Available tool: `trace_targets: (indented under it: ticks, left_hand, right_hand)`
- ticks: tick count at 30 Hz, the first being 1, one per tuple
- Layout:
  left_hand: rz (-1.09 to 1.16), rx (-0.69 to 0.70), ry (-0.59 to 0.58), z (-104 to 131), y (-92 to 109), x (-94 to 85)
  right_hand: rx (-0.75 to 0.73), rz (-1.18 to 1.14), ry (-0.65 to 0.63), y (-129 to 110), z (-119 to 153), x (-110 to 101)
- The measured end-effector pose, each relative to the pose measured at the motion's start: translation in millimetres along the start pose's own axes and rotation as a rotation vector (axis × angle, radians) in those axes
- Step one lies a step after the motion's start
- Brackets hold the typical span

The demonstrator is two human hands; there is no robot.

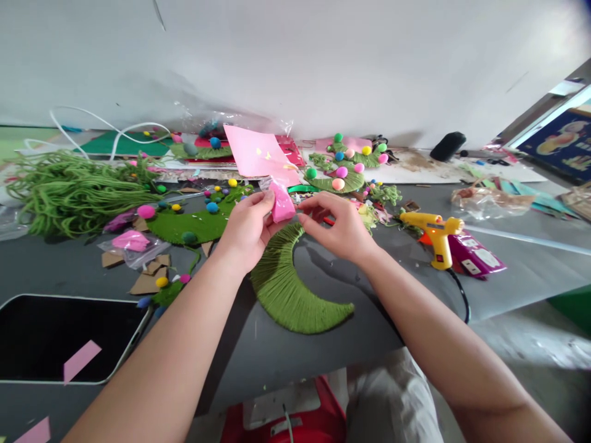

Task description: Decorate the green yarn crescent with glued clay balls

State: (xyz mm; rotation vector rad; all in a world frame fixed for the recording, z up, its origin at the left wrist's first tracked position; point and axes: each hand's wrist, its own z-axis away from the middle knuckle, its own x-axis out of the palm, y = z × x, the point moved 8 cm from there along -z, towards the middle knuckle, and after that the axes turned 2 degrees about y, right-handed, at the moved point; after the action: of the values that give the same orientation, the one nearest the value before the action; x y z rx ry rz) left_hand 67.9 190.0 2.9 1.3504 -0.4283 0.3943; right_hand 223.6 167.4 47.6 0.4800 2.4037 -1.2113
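My left hand (252,224) grips a small bright-pink packet (282,203), its thumb on the near side; clear plastic shows at its top, and I cannot tell what the pink stuff inside is. Right beside the packet's edge, my right hand (335,223) has thumb and forefinger closed together in a pinch. Whatever lies between those fingertips is too small to make out. Below both hands, a crescent wrapped in green yarn (300,295) lies on the grey table (258,363), its upper tip partly behind my left hand.
Loose green yarn (74,191) and a pompom-dotted green felt piece (184,224) lie left. A tablet-like device (60,332) is at front left. Pink paper (258,151) stands behind the hands. To the right are a yellow glue gun (434,234), its cord, and a purple packet (475,253).
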Motion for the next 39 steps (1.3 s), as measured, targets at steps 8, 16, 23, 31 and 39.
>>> trace_targets:
  ticks: [8,16,23,31,39]
  left_hand:
    - [-0.351,0.322,-0.078,0,16,1.2]
    - [-0.958,0.680,-0.170,17,25,19.6]
    - [-1.156,0.871,-0.203,24,26,25.3]
    - [-1.240,0.953,-0.202,27,25,26.9]
    - [-1.211,0.934,-0.208,28,23,27.6]
  right_hand:
    - [0.004,-0.014,-0.105,5,-4,-1]
    - [-0.057,-0.052,0.153,-2,-9,-39]
    - [-0.079,0.010,0.052,-2,-8,-27]
    - [0.006,0.008,-0.036,8,-6,-21]
    - [0.035,-0.001,-0.055,8,-5,-16]
